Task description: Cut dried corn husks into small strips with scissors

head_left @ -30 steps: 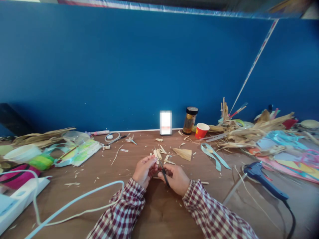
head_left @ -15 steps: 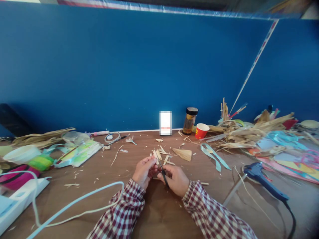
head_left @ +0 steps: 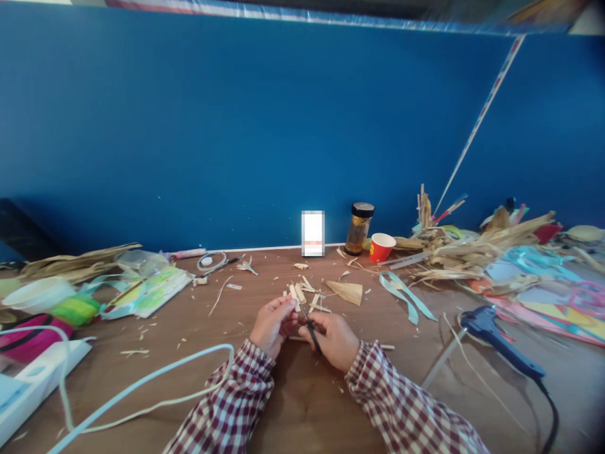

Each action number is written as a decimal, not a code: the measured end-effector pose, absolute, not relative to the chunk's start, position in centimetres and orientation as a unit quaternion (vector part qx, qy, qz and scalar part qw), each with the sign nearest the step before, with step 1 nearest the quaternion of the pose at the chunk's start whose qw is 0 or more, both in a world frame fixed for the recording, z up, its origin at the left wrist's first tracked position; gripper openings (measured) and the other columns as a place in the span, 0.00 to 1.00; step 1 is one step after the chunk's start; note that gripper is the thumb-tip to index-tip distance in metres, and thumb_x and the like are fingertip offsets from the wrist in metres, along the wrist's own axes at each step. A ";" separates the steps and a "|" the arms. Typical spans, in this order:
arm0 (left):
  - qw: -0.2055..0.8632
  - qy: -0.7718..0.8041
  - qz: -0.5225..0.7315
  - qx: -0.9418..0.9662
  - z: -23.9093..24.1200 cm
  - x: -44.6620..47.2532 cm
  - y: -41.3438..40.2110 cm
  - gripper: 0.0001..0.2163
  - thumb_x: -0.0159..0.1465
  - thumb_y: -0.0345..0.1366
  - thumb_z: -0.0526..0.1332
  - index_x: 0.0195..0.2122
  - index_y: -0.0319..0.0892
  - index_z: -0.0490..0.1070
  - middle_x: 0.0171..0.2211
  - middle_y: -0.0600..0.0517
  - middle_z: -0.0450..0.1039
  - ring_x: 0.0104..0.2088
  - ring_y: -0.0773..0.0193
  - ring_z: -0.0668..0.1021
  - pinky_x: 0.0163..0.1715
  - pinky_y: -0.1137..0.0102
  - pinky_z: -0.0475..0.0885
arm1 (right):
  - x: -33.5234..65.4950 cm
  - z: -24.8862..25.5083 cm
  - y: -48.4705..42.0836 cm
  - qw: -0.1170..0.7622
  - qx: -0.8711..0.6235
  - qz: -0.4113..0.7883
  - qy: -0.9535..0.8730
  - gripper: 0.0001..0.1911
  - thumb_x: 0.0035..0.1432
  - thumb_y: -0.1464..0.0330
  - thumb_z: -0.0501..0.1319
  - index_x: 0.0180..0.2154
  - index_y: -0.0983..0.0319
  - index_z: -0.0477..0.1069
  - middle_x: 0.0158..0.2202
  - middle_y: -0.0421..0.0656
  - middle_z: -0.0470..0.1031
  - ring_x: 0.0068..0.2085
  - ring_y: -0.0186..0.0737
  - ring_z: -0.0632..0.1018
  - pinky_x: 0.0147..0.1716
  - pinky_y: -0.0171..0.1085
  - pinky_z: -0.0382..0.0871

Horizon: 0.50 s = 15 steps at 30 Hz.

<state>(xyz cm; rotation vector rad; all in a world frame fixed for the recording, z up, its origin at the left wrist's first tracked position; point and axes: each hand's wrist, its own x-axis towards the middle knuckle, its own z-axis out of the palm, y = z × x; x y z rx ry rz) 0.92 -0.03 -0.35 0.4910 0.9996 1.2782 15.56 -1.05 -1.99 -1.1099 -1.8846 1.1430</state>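
Observation:
My left hand (head_left: 273, 326) pinches a small pale piece of dried husk (head_left: 293, 300) between thumb and fingertips. Black-handled scissors (head_left: 311, 331) are gripped in my right hand (head_left: 337, 341), their tips pointing up and away, close beside the left fingertips. Whether the blades touch the piece I cannot tell. Just beyond the fingers lie several pale cut scraps (head_left: 308, 289), and a wider tan husk piece (head_left: 346, 292) rests to their right. A thin pale stick (head_left: 388, 347) lies on the table behind the right hand, partly hidden.
Toward the right sit a blue glue gun (head_left: 501, 340), a light-blue ribbon (head_left: 401, 296) and a heap of dried husks (head_left: 491, 249). A jar with a black lid (head_left: 359, 228) stands by a red paper cup (head_left: 382, 248). A white cable (head_left: 155, 366) loops near my left sleeve.
The scissors' blade tips have dropped lower and show less beside the pale piece. Both hands stay almost in place, and the whole view has shifted very slightly.

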 end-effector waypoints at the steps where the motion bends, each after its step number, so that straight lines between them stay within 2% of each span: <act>1: 0.660 0.442 0.567 0.219 -0.4 0.9 0.0 0.05 0.51 0.28 0.65 0.28 0.35 0.70 0.17 0.55 0.70 0.16 0.74 0.72 0.16 0.81 0.69 | 15.6 -1.9 -1.0 0.334 -0.425 0.441 -0.717 0.12 0.53 0.59 0.57 0.31 0.61 0.71 0.18 0.36 0.66 0.21 0.31 0.66 0.19 0.29 0.56; 8: 0.652 0.450 0.570 0.219 -0.3 0.8 -0.1 0.06 0.51 0.30 0.65 0.28 0.36 0.69 0.18 0.55 0.70 0.16 0.74 0.72 0.15 0.81 0.68 | 15.9 -1.4 -0.7 0.369 -0.453 0.454 -0.673 0.15 0.51 0.61 0.59 0.40 0.62 0.71 0.19 0.36 0.67 0.21 0.32 0.66 0.20 0.30 0.59; 15: 0.640 0.461 0.574 0.219 -0.3 0.4 0.2 0.04 0.53 0.29 0.64 0.29 0.36 0.71 0.20 0.55 0.69 0.15 0.77 0.69 0.14 0.82 0.66 | 15.9 -1.6 -0.6 0.355 -0.456 0.447 -0.683 0.17 0.51 0.60 0.60 0.41 0.62 0.71 0.19 0.37 0.68 0.22 0.33 0.68 0.21 0.30 0.61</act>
